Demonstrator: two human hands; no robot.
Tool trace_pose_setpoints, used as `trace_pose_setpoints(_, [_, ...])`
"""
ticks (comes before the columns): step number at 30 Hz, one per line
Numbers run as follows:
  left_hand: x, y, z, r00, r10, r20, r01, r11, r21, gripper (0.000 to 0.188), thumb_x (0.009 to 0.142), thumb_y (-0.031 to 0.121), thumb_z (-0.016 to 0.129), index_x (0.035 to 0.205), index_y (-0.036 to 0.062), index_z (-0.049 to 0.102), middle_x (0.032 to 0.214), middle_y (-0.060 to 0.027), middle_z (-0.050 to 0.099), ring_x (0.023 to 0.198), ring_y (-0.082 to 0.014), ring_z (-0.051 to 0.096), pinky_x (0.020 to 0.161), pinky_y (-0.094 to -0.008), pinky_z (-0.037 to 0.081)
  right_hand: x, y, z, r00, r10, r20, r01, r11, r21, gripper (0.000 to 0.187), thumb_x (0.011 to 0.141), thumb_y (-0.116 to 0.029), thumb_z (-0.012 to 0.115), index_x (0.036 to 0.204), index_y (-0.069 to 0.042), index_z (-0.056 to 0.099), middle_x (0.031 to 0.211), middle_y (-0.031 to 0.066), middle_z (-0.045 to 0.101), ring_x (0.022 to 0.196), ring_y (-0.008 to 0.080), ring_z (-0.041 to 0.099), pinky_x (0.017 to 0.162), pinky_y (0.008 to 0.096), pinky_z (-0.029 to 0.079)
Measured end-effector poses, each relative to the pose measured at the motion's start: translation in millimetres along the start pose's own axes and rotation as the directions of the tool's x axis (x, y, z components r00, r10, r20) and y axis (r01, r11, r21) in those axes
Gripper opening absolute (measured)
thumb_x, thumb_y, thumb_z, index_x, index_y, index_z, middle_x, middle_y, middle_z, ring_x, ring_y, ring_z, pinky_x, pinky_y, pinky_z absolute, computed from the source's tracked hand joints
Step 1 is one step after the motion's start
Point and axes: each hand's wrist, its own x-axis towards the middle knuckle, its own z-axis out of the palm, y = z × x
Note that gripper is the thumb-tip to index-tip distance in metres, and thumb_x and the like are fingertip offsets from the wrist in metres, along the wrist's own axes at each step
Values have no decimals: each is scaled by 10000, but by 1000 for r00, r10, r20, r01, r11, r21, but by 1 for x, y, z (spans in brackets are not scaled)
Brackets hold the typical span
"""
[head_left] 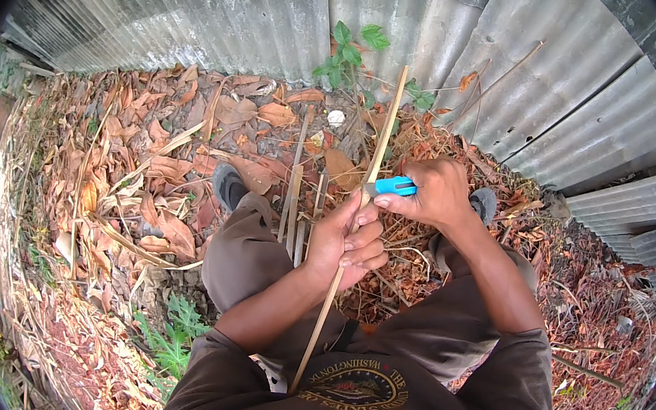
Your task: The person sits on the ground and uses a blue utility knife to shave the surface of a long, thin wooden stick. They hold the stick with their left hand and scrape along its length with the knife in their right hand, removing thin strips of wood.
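A long, thin strip of pale wood or bamboo (387,130) slants up from my lap, its far end pointing at the metal fence. My left hand (345,244) is closed around its middle. In my right hand (442,193) is a blue-handled utility knife (396,185), gripped in the fist. The knife's blade meets the strip just above my left thumb. Beyond my left hand, several more pale strips (293,205) lie or stand on the ground between my feet.
Corrugated metal sheets (229,12) wall off the far side. Dry brown leaves (170,226) cover the ground. A small green plant (342,55) grows by the fence, and a leafy weed (179,334) stands at the near left. A thin stick (586,369) lies at the right.
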Motion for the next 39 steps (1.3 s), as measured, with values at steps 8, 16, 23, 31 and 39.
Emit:
trace_pose_setpoints(8, [-2, -3, 6, 1000, -10, 18, 10, 999, 36, 387, 1034, 443, 289, 780, 182, 420, 495, 89, 299, 346, -49, 257, 471, -230, 246, 18, 20, -3, 994, -35, -101, 35, 999, -4, 689, 725, -737, 594, 578, -64, 579, 467, 94, 488, 459, 321, 551, 466, 432, 429])
trace_pose_setpoints(16, [-9, -13, -1, 999, -33, -27, 36, 995, 97, 387, 1033, 453, 280, 785, 184, 406, 497, 86, 285, 346, -57, 234, 470, -231, 243, 7, 22, -17, 964, 213, 157, -211, 977, -31, 720, 750, -778, 525, 602, -85, 653, 474, 119, 547, 494, 323, 606, 514, 440, 486])
trace_pose_setpoints(23, [-16, -6, 4, 998, -22, -54, 28, 992, 123, 386, 1033, 452, 278, 781, 189, 405, 491, 89, 270, 353, -53, 227, 466, -232, 233, 10, 17, -4, 999, 38, -10, -38, 999, 14, 695, 714, -771, 567, 609, -89, 648, 455, 104, 520, 451, 325, 580, 465, 439, 466])
trace_pose_setpoints(31, [-28, -31, 22, 991, -125, 45, 108, 957, 270, 413, 1028, 465, 292, 771, 158, 393, 490, 72, 285, 350, -67, 238, 461, -236, 247, 37, 137, -44, 641, 766, -50, -767, 637, -77, 786, 813, -767, 440, 701, -34, 702, 567, 142, 625, 619, 290, 666, 631, 445, 502])
trace_pose_setpoints(39, [-20, 7, 7, 983, 101, -153, -54, 958, 282, 407, 1024, 450, 326, 757, 154, 403, 489, 67, 291, 348, -72, 232, 454, -240, 246, 4, -6, -27, 972, 190, 141, -204, 975, 89, 610, 733, -697, 623, 634, -97, 668, 511, 112, 569, 509, 336, 603, 506, 441, 473])
